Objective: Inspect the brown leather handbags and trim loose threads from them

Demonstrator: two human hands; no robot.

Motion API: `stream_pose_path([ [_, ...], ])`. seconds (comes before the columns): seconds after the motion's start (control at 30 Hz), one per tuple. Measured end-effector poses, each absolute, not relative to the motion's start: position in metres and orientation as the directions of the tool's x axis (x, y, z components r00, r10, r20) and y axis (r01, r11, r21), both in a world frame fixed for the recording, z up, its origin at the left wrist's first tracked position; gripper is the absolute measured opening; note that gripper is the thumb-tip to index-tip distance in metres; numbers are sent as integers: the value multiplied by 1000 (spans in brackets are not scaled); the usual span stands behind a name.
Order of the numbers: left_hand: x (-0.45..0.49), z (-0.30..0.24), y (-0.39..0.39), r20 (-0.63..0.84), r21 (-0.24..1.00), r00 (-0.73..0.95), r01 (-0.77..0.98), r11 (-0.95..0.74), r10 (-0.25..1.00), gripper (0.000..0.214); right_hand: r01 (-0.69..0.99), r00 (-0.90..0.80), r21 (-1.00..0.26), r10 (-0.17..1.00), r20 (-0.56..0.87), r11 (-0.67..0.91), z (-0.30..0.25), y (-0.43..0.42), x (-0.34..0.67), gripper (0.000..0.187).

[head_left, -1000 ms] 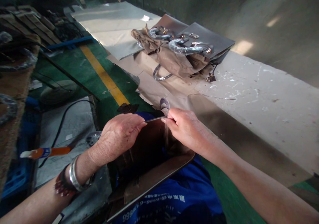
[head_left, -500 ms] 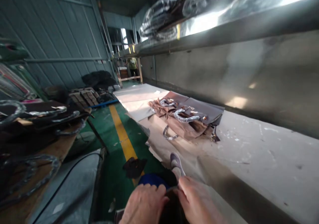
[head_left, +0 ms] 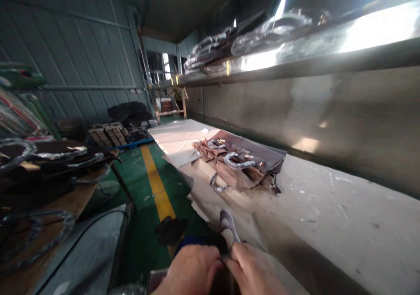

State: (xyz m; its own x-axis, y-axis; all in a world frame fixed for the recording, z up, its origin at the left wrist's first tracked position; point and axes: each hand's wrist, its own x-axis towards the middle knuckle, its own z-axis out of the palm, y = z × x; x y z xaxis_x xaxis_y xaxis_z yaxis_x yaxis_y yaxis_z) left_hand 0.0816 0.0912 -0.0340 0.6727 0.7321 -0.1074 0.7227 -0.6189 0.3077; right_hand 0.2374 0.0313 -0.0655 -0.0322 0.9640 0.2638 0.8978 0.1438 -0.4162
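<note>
At the bottom middle, my left hand (head_left: 192,269) and my right hand (head_left: 254,271) are closed side by side, knuckles up. Both grip a dark brown piece of material (head_left: 223,282) between them; most of it is hidden by the hands and the frame's lower edge, so its kind does not show. Beyond them, brown handbags (head_left: 244,177) lie in a heap on brown paper sheets. Their curved handles (head_left: 238,161) are wrapped in clear plastic, and small gold-coloured metal fittings catch the light.
A foot in a light shoe (head_left: 229,225) is beside the paper (head_left: 210,207). On the left stands a table (head_left: 88,185) with dark bags and wrapped handles. Overhead runs a shelf (head_left: 262,72) with plastic-wrapped items. A dark scrap (head_left: 171,229) lies on the green floor.
My hands have drawn closer together around the brown material, with the fingers nearer each other. The view has tilted slightly, so the bags and paper appear a little lower and further left.
</note>
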Motion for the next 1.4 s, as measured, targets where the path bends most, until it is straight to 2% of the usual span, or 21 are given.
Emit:
stream_pose_path([
  [0.1, 85, -26, 80, -126, 236, 648, 755, -612, 751, 28, 902, -60, -412, 983, 171, 126, -38, 17, 239, 9],
  [0.2, 88, -20, 77, -143, 227, 678, 731, -643, 721, 24, 930, -56, -357, 994, 94, 86, -25, 9, 239, 15],
  [0.27, 90, -18, 77, -166, 228, 685, 726, -649, 709, 22, 951, -54, -299, 996, 77, 75, -24, 5, 237, 12],
  [0.37, 92, -16, 75, -179, 235, 698, 715, -659, 693, 21, 972, -66, -219, 993, 97, 86, -27, -3, 234, 7],
  [0.47, 92, -17, 75, -167, 216, 695, 718, -661, 700, 21, 971, -93, -198, 977, 192, 132, -31, -9, 232, 8],
  [0.57, 91, -21, 77, -174, 187, 668, 744, -641, 724, 23, 952, -70, -273, 966, 250, 140, -33, -13, 233, 4],
  [0.7, 91, -24, 80, -197, 191, 656, 755, -627, 729, 23, 938, -20, -339, 986, 163, 76, -32, -13, 239, 22],
  [0.83, 90, -24, 84, -211, 194, 661, 750, -632, 720, 26, 932, -20, -356, 994, 111, 59, -35, -6, 246, 12],
  [1.03, 83, -23, 91, -228, 286, 689, 723, -629, 688, 26, 811, 59, -585, 994, 96, 9, -44, 0, 249, 19],
  [1.4, 77, -29, 97, -225, 373, 728, 679, -633, 648, 27, 814, 67, -581, 989, 133, 23, -50, 11, 252, 22],
])
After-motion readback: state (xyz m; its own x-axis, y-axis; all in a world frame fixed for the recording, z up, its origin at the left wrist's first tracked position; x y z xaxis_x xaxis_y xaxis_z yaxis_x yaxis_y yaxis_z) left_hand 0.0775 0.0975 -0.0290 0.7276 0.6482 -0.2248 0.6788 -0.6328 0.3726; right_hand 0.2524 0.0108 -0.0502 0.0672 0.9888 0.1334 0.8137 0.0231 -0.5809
